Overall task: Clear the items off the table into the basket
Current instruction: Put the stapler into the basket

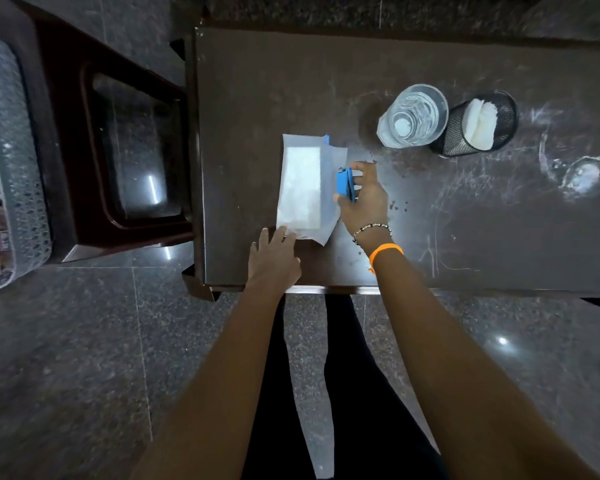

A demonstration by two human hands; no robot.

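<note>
Pinching a small blue stapler (pixel 345 185) between thumb and fingers, the right hand (pixel 364 199) is held just beside the white paper packet (pixel 303 188) on the desk (pixel 430 237). The packet's near corner is pressed by the left hand (pixel 274 254), fingers flat. The basket (pixel 14 161) lies well apart, left; the stapler could be dropped in transit if the grip slackens.

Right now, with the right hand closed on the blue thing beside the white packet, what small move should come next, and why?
Probably lift the blue stapler clear of the table and carry it left toward the basket. The right hand already grips it, and the basket sits on the stool far to the left. The left hand only rests on the white packet, so the packet can follow.
</note>
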